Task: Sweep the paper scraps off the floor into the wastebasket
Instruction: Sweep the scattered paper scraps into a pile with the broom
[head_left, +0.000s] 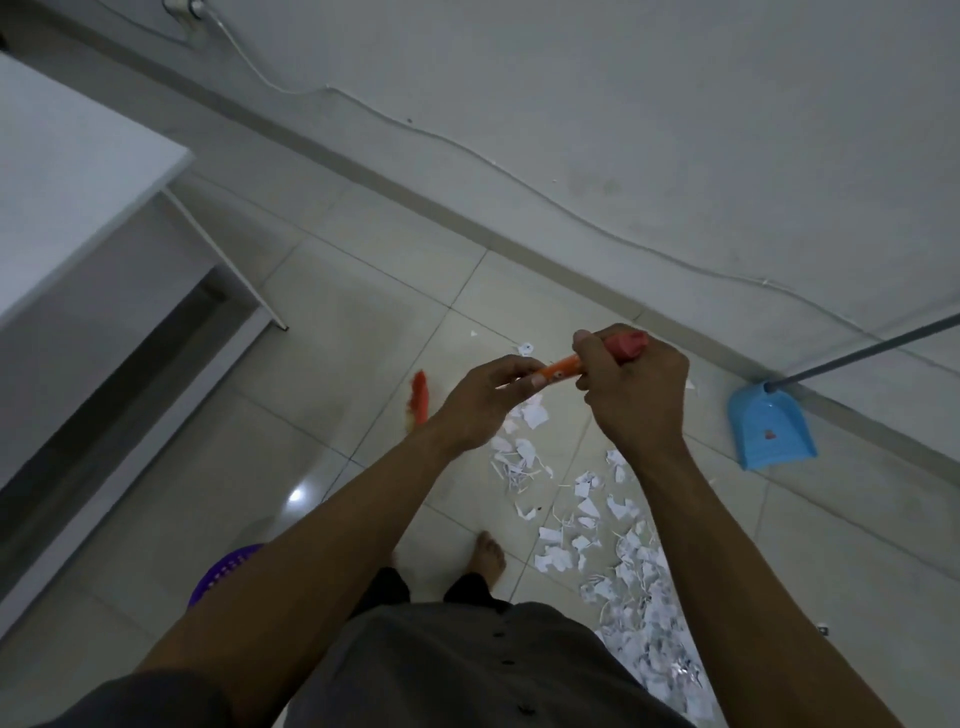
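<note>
**Broom gripped in both hands, scraps below**

Nearest: purple wastebasket (228, 569), under the left forearm. Paper scraps (623, 561) lie from below the right forearm to beneath both hands. They look light and flimsy and will likely scatter, so short, gentle strokes. Left hand (483, 405) and right hand (631, 389) both curl round the orange broom handle (558, 370), right at the capped end. It looks stiff and light. Broom head (420, 402) is blurred, just left of the left hand. Blue dustpan (771, 431) lies farther off, right of the right hand.
</note>
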